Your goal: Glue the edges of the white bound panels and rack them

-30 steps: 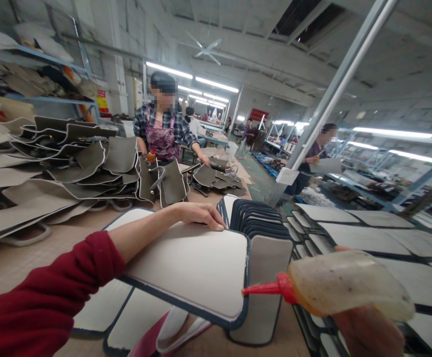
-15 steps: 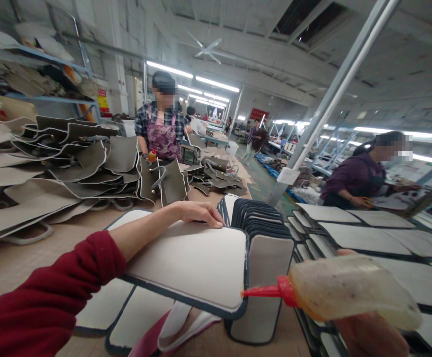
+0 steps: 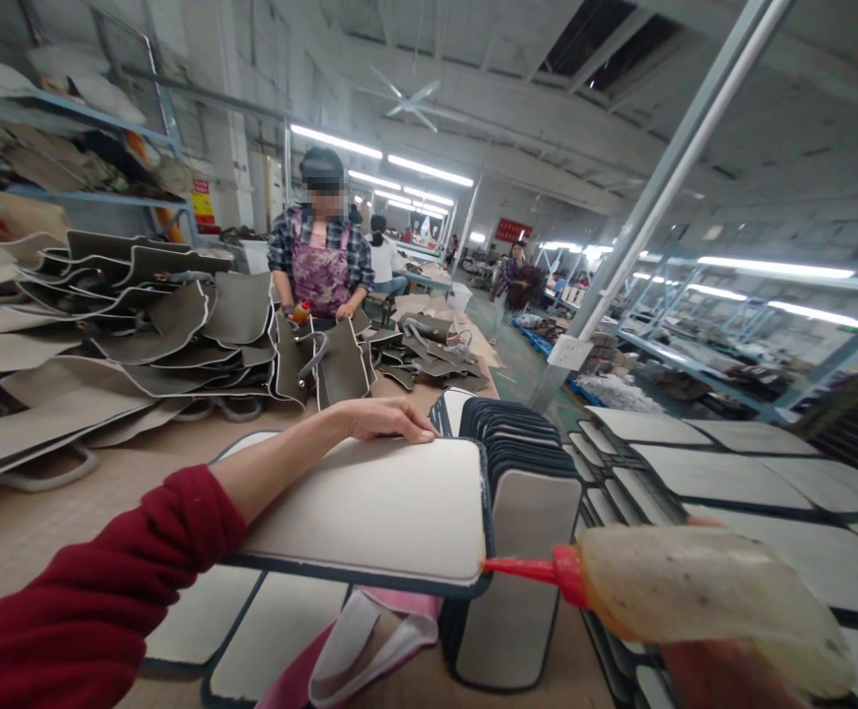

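A worker's left arm, in a red sleeve [image 3: 103,591], reaches across a pale, dark-edged panel [image 3: 376,512] held above the worktable [image 3: 22,551], the left hand [image 3: 388,418] closed on its far edge, some fingers hidden. At lower right, the right hand [image 3: 724,679] cups a translucent bottle [image 3: 694,591] from beneath, its grip wrapped around the body, the red nozzle [image 3: 524,569] pointing left at the panel's near right corner.
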`<state>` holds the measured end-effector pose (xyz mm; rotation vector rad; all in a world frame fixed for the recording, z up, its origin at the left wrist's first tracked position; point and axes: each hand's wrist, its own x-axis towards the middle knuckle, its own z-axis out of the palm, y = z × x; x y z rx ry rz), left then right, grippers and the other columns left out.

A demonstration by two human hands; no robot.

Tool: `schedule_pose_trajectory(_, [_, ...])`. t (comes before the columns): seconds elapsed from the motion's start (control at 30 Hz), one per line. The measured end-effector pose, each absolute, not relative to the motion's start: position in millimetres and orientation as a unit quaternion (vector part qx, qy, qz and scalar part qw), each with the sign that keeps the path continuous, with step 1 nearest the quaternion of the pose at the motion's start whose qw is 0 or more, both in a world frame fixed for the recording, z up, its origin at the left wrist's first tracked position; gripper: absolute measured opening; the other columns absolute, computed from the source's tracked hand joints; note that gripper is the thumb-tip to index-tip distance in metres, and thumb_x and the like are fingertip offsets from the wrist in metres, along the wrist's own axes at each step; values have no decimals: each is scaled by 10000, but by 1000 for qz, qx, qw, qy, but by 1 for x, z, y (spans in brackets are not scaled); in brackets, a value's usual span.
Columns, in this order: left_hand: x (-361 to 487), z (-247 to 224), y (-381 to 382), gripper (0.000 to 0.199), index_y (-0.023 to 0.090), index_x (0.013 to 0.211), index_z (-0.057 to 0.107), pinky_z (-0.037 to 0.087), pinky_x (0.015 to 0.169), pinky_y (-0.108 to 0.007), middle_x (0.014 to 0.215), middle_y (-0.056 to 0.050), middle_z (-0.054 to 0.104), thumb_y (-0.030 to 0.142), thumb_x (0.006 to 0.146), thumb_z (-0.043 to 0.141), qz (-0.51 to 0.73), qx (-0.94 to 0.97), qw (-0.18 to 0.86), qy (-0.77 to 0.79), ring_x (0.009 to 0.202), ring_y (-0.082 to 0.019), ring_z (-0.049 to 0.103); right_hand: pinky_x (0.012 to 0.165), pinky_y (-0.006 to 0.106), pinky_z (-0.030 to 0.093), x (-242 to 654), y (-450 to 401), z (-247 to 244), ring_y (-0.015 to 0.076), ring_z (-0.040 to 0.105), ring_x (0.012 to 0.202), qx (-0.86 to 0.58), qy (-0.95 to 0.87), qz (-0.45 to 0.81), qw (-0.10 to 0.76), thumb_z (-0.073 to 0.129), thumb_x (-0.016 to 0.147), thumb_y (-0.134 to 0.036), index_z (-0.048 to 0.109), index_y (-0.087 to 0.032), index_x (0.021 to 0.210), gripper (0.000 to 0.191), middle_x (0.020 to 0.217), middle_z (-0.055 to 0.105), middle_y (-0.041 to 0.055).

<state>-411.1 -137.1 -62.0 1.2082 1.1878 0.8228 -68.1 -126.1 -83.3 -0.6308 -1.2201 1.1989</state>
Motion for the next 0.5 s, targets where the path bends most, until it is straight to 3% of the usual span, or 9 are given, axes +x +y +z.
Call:
schedule_pose_trajectory(0.13, [-413, -65, -136, 287, 150, 820, 759, 523, 702, -261, 726, -50, 740, 392, 667, 778, 376, 509, 585, 507, 679, -177, 677, 741, 224, 556, -66, -125, -75, 148, 609, 848, -258, -502, 557, 609, 857, 585, -393, 609, -313, 1105, 582, 998, 605, -4])
schedule_pose_trajectory(0.3, [-415, -73, -131, 295, 139, 807, 751, 524, 654, -256, 718, -60, 739, 399, 669, 776, 407, 489, 576, 513, 657, -180, 678, 720, 213, 541, -65, -116, -86, 141, 573, 835, -266, -496, 514, 648, 869, 536, -496, 618, -296, 1106, 654, 986, 571, 12])
schedule_pose_trajectory(0.43, [-417, -80, -126, 358, 124, 882, 749, 519, 595, -248, 757, -66, 747, 403, 659, 782, 438, 463, 572, 517, 613, -172, 672, 704, 320, 581, -54, -91, -110, 220, 568, 939, -243, -463, 487, 699, 878, 488, -341, 652, -269, 1050, 611, 1136, 532, 44])
schedule_pose_trajectory(0.5, [-416, -84, -124, 356, 118, 875, 746, 512, 570, -243, 785, -71, 751, 393, 651, 790, 455, 448, 571, 516, 595, -167, 669, 687, 342, 590, -46, -77, -122, 230, 567, 938, -211, -464, 466, 723, 862, 464, -259, 673, -258, 1005, 573, 1118, 549, 40])
